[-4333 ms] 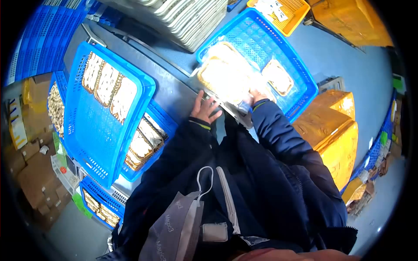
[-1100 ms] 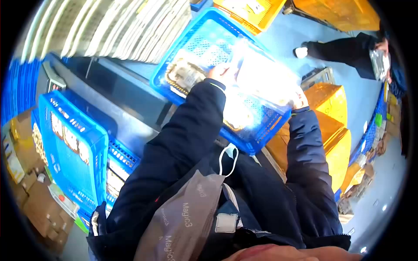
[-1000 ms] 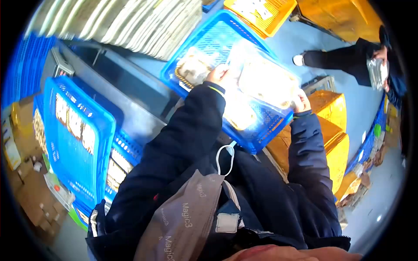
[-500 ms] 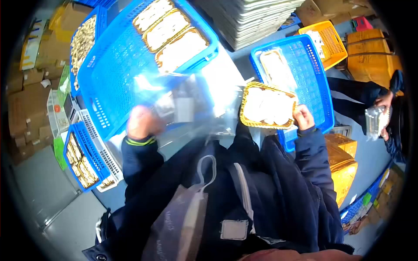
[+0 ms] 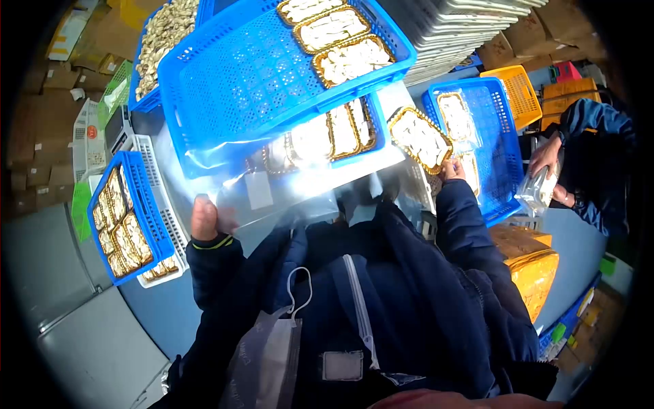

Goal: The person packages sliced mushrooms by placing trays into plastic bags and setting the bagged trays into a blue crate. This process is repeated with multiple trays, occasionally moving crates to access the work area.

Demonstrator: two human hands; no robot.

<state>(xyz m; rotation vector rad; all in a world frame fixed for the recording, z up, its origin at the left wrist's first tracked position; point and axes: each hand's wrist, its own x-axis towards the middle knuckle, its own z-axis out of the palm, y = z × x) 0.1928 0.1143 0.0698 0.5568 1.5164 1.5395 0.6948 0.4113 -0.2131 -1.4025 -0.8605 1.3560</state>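
My left hand (image 5: 208, 219) is closed on the near left edge of a clear plastic bag (image 5: 235, 202), which spreads out to the right and bears a white label. Through the bag I see the table and part of a lower blue crate. In my right hand (image 5: 453, 170), gripped by its near corner, is a gold-edged tray (image 5: 420, 140) filled with pale, chunky pieces. It is held tilted between the table and a blue crate on the right, apart from the bag.
A large blue crate (image 5: 225, 88) with several filled trays (image 5: 354, 61) lies over another crate on the table. At right, a blue crate (image 5: 501, 146) holds bagged trays (image 5: 458, 117). A co-worker's hands (image 5: 545, 160) hold a clear package. Stacked white trays (image 5: 443, 31) stand behind.
The bag, blurred before, now lies spread out and steadier, with my left hand slightly lower. My right hand has tipped the tray and moved it slightly. The whole view has shifted.
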